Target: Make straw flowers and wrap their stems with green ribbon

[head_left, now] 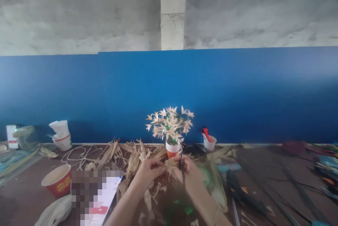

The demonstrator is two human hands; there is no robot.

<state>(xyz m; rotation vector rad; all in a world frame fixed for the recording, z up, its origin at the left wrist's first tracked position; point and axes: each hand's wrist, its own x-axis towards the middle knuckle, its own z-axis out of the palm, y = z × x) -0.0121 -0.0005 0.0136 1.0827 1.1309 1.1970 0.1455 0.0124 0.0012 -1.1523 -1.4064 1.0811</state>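
Observation:
My left hand (150, 173) is closed in a pinch at the edge of a pale piece of dried corn husk (171, 163). Facing it, my right hand (188, 175) has its fingers curled round a thin, dark, upright tool (181, 159), whose exact kind I cannot make out. The right fingertips are also close to the husk piece; whether they touch it is unclear. Just behind both hands stands a bunch of pale husk flowers (171, 123) in a white and orange cup (173, 148). Small husk scraps (148, 201) lie below the hands.
Dried husks (111, 155) are heaped behind my left hand. A red paper tub (57, 181) stands at left, near a white cord (79, 155). To the right are a black glue gun (244, 196) and a white cup (210, 144) with a red-handled tool. A blue partition (237, 92) closes the back.

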